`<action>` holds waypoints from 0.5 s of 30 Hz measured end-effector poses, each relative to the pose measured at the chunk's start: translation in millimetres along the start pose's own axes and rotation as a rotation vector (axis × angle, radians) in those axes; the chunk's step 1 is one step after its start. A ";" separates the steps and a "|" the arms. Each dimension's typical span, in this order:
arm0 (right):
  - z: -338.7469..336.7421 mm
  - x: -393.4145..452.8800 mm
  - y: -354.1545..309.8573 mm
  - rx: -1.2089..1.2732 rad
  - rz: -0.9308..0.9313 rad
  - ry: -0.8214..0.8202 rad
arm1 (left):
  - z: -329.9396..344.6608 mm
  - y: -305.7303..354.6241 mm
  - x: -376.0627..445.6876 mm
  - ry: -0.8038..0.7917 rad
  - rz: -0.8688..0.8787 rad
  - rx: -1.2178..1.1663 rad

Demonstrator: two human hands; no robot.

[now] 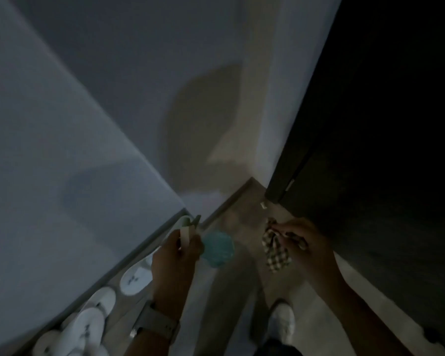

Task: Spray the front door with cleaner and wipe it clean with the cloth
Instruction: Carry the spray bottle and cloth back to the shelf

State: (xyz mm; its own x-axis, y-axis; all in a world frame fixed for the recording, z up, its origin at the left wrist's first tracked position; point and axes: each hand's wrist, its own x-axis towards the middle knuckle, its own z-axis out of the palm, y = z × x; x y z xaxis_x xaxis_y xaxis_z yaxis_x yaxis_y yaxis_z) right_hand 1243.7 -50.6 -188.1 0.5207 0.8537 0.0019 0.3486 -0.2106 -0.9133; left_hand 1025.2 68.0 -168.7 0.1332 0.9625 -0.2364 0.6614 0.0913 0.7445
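Note:
The dark front door [385, 119] fills the right side, its lower edge near the floor. My left hand [176, 255] grips the neck of a spray bottle [217, 249] with a pale trigger head and a blue-green body, held low over the floor. My right hand [303, 242] pinches a checked cloth [275, 253], which hangs crumpled just left of the door's bottom corner. Neither the bottle nor the cloth touches the door. The scene is dim and blurred.
A white cabinet or wall panel [62, 140] runs along the left, with several white slippers [136, 277] lined up under its lower edge. A pale wall [216, 73] meets the door frame ahead. My white shoe [283, 319] stands on the tiled floor.

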 end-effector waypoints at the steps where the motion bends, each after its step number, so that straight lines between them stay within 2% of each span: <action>1: -2.3 -4.3 -27.1 0.013 0.023 -0.006 | -27.4 13.2 -16.6 0.017 -0.038 0.001; 4: -6.0 -32.0 -109.8 0.047 0.120 -0.063 | -101.6 50.3 -74.6 0.047 -0.093 -0.017; 6: -7.9 -51.4 -164.5 0.066 0.120 -0.114 | -148.1 67.7 -108.5 0.070 -0.142 -0.053; 10: -17.8 -75.8 -248.2 0.104 0.046 -0.287 | -214.9 85.2 -163.0 0.158 -0.196 -0.037; 15: -17.8 -96.7 -316.4 0.135 -0.109 -0.452 | -268.5 92.0 -231.0 0.365 -0.307 -0.140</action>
State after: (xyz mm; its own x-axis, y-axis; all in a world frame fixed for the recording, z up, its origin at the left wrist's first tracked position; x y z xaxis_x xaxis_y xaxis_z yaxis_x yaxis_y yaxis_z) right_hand 1096.9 -75.0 107.9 0.0856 0.9951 -0.0491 0.2621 -0.0701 -0.9625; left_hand 857.2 -77.3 122.1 -0.3356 0.9102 -0.2427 0.5208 0.3940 0.7573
